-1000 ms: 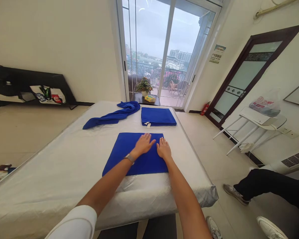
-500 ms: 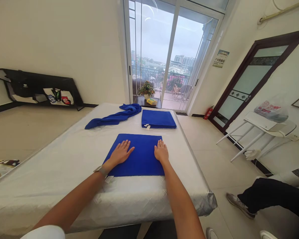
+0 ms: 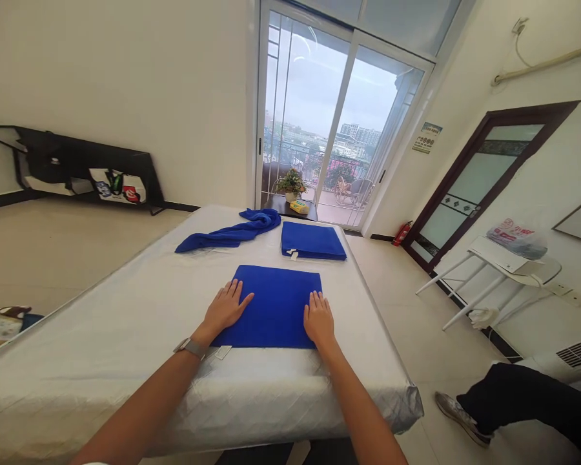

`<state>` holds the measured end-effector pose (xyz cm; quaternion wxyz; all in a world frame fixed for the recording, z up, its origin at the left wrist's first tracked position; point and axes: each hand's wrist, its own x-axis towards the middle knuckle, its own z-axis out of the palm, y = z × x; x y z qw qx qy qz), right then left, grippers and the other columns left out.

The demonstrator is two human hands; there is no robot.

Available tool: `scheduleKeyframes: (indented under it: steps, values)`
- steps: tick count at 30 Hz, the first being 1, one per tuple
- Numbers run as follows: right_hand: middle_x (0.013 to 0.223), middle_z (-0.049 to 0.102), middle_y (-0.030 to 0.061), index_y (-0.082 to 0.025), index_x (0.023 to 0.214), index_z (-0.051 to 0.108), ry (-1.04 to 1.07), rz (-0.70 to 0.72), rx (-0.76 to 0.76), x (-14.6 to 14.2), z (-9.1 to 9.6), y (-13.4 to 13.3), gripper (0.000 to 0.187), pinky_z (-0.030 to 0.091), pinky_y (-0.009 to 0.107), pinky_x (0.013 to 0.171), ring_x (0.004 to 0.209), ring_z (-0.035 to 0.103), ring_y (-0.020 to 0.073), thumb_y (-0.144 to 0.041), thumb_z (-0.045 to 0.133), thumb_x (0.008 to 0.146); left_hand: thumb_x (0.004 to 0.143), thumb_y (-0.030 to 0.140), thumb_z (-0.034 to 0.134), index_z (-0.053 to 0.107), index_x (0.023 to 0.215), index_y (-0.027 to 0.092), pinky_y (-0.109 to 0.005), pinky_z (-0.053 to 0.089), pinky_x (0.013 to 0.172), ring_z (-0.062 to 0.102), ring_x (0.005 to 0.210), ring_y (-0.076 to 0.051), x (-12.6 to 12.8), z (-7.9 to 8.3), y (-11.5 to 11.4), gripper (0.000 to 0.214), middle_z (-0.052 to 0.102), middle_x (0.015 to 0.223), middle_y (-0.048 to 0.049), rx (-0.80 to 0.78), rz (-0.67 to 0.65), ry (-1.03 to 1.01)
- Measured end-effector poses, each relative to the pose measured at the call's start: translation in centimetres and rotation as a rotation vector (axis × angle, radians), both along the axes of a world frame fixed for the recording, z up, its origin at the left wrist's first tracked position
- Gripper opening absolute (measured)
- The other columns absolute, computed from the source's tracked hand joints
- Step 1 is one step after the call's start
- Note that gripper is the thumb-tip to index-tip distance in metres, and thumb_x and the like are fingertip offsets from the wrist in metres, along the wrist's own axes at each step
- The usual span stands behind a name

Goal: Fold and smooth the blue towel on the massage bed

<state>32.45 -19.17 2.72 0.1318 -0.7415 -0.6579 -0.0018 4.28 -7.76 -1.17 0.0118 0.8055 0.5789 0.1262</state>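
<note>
Left hand [image 3: 226,309] and right hand [image 3: 319,320] lay flat across opposite side edges of the folded blue cloth [image 3: 274,310] at the centre of the frame, fingers extended, unclenched and gripping nothing; the spread palms probably served to keep the layers flat and the sides straight. This cloth was a neat, matte four-sided piece, soft-looking, with a white tag [image 3: 223,352] poking out at its lower left. Above it, a thicker folded blue stack [image 3: 313,239] sat squared, perhaps set apart to leave working room, while a crumpled blue cloth [image 3: 235,230] trailed in loose ridges towards the upper left. Beneath everything, the pale mattress cover [image 3: 140,310] looked slick and faintly wrinkled, its near edge quilted in diamonds.
</note>
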Motion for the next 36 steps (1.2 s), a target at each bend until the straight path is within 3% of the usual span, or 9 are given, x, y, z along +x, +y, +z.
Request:
scheduleKeyframes:
  steps: [5,12,15,19,22,24,26,29,36]
  values:
    - [0.165,0.021,0.0088,-0.009,0.159,0.025,0.054,-0.06,-0.135,-0.2,-1.4,-3.5,0.065,0.013,0.038,0.124,0.153,0.015,0.0202,-0.044,0.016,0.104,0.096,0.066,0.012,0.032,0.153,0.003,-0.049,0.024,0.121,0.027,0.15,-0.033,0.0,-0.5,0.2,0.088,0.032,0.161,-0.0187,0.007,0.007,-0.007]
    - [0.166,0.018,0.0091,-0.007,0.159,0.022,0.046,-0.077,-0.152,-0.3,-1.1,-3.8,0.065,0.011,0.036,0.124,0.154,0.014,0.019,-0.043,0.015,0.105,0.096,0.066,0.01,0.035,0.151,-0.001,-0.049,0.022,0.121,0.029,0.149,-0.035,0.6,0.9,-1.0,0.09,0.036,0.158,-0.0231,0.163,0.016,-0.011]
    - [0.165,0.02,0.0094,-0.007,0.159,0.022,0.06,-0.076,-0.142,-0.3,-1.3,-3.7,0.066,0.011,0.036,0.124,0.154,0.015,0.0191,-0.043,0.015,0.104,0.098,0.064,0.011,0.04,0.15,0.002,-0.046,0.021,0.122,0.03,0.149,-0.032,3.0,1.7,-3.2,0.086,0.039,0.157,-0.0209,0.222,-0.175,-0.018]
    - [0.165,0.022,0.0121,-0.005,0.157,0.025,0.055,-0.06,-0.11,-0.1,-1.7,-3.8,0.065,0.012,0.038,0.124,0.153,0.017,0.0206,-0.041,0.018,0.104,0.1,0.062,0.017,0.044,0.149,0.013,-0.042,0.025,0.12,0.036,0.147,-0.027,8.6,1.7,-7.1,0.074,0.045,0.155,-0.013,0.15,-0.497,-0.003]
    - [0.165,0.022,0.0129,-0.004,0.157,0.025,0.026,-0.052,-0.116,0.0,-1.6,-3.8,0.063,0.013,0.038,0.123,0.153,0.016,0.0203,-0.037,0.021,0.104,0.103,0.054,0.017,0.042,0.151,0.016,-0.043,0.023,0.12,0.032,0.148,-0.027,12.2,1.5,-9.4,0.066,0.04,0.158,-0.0113,0.138,-0.576,-0.023]
    - [0.165,0.021,0.0126,-0.005,0.157,0.025,0.014,-0.056,-0.135,0.0,-1.5,-3.7,0.062,0.013,0.038,0.123,0.153,0.016,0.0201,-0.036,0.021,0.104,0.103,0.053,0.017,0.04,0.152,0.017,-0.044,0.022,0.121,0.031,0.149,-0.027,13.0,1.4,-10.1,0.065,0.039,0.159,-0.0113,0.116,-0.582,-0.035]
    - [0.165,0.021,0.0128,-0.005,0.158,0.024,0.011,-0.065,-0.143,-0.1,-1.4,-3.7,0.062,0.013,0.038,0.123,0.153,0.016,0.0201,-0.036,0.021,0.104,0.103,0.054,0.018,0.038,0.153,0.017,-0.044,0.021,0.121,0.03,0.149,-0.027,12.3,1.3,-10.3,0.066,0.038,0.159,-0.0114,0.085,-0.57,-0.041]
    - [0.165,0.02,0.0123,-0.005,0.158,0.023,0.022,-0.07,-0.135,-0.2,-1.5,-3.6,0.063,0.013,0.038,0.123,0.153,0.016,0.0196,-0.038,0.018,0.104,0.101,0.059,0.019,0.035,0.155,0.02,-0.046,0.019,0.122,0.028,0.15,-0.026,8.5,0.8,-9.8,0.068,0.036,0.16,-0.0097,0.061,-0.495,-0.036]
    - [0.166,0.019,0.0099,-0.005,0.158,0.022,0.019,-0.068,-0.144,0.0,-1.7,-3.6,0.064,0.012,0.037,0.124,0.153,0.014,0.0199,-0.04,0.016,0.105,0.099,0.062,0.023,0.025,0.157,0.015,-0.053,0.02,0.121,0.021,0.152,-0.033,-3.8,-0.3,-8.8,0.075,0.024,0.163,-0.015,-0.024,-0.006,0.044]
